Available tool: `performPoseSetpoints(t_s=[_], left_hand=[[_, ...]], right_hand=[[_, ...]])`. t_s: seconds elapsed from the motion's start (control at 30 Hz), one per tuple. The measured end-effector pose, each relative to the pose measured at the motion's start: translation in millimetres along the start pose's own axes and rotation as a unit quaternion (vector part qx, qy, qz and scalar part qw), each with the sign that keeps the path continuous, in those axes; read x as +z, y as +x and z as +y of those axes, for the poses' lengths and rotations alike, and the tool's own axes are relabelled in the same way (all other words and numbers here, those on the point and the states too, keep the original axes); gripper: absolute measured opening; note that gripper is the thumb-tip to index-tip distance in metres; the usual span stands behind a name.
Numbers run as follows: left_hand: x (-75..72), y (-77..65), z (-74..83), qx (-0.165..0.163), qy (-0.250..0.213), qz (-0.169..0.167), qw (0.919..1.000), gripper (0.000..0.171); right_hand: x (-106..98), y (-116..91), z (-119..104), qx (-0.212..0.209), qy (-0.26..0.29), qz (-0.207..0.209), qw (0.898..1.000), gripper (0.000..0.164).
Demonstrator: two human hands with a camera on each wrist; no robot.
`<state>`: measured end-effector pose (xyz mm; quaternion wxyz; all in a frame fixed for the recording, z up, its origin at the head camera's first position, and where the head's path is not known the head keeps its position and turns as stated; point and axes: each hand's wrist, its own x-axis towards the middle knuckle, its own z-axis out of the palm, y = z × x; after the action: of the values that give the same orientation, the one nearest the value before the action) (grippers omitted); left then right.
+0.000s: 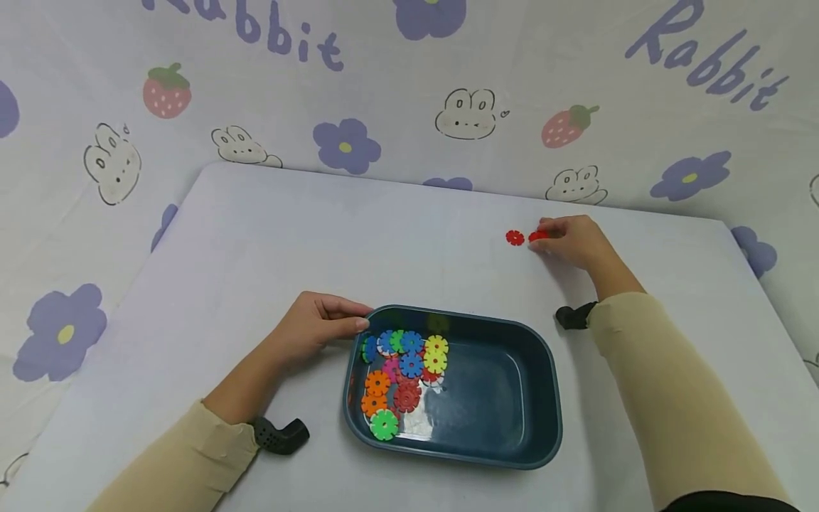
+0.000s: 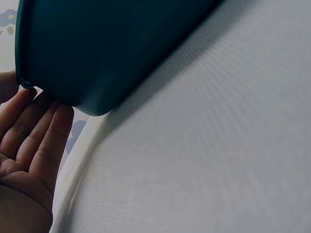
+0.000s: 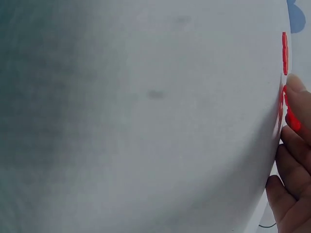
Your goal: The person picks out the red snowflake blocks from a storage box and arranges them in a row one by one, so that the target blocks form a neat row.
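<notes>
Subject: one dark blue-green rectangular tub [image 1: 486, 398], sitting on a white-covered table [image 1: 275, 242] and taken as the reference for all positions.

Left hand [image 1: 313, 323]: at the tub's far left corner, pinching the rim. The thumb is at the lip; the left wrist view shows the other fingers extended below the lip, against the outer wall.

Right hand [image 1: 571, 238]: well beyond the tub's far right corner, thumb and fingers brought close together on a red notched disc [image 1: 539, 235]. Fingers partly cover this piece; whether it touches the table, or is a single disc, cannot be told.

Loose piece: a second red disc [image 1: 515, 237] lies flat beyond the tub's far edge, toward the right, just beside the held one. The right wrist view shows it nearly edge-on.

Tub contents: notched plastic discs, gathered in the left half, several overlapping. Blue discs [image 1: 411, 365] and yellow discs [image 1: 436, 362] lie toward the far side, a pink disc [image 1: 391, 368] among them. Orange discs [image 1: 376, 384] lie near the left wall, with red discs [image 1: 407, 395] to their right. A bright green disc [image 1: 384, 424] occupies the near left corner. At the far left corner, a blue disc [image 1: 370, 349] stands tilted against the wall.
</notes>
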<state>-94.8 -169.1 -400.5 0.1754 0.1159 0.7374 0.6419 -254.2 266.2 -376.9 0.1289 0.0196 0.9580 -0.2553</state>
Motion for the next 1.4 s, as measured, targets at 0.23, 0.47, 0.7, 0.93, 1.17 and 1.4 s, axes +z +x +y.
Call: performPoseSetpoints(t_s=[0.23,0.47,0.7,0.93,1.17,1.4], left_hand=[[-1.1,-2.0,0.1,-0.005,0.005,0.007,1.0000,0.032],[-1.3,-2.7,-0.2,-0.003,0.002,0.004,1.0000,0.032],[-1.7,-2.6,-1.0,-0.004,0.004,0.005,1.0000,0.032],[-1.3,-3.7,-1.3,-0.009,0.000,0.005,0.9999,0.033],[-0.6,-3.0,-1.5,-0.004,-0.001,0.006,1.0000,0.032],[0.3,0.2,-0.5,-0.002,0.006,0.004,1.0000,0.031]], right_hand=[[2.5,1.2,-4.2,0.003,0.005,-0.001,1.000,0.050],[5.7,1.9,-4.8,0.011,0.008,0.005,1.000,0.051],[7.1,2.1,-4.7,0.007,0.004,0.008,1.000,0.050],[7.7,1.1,-4.8,0.006,0.001,0.009,1.000,0.053],[6.5,-0.2,-5.5,0.014,0.001,0.012,1.000,0.053],[2.9,-1.5,-4.9,0.010,-0.018,0.003,1.000,0.052]])
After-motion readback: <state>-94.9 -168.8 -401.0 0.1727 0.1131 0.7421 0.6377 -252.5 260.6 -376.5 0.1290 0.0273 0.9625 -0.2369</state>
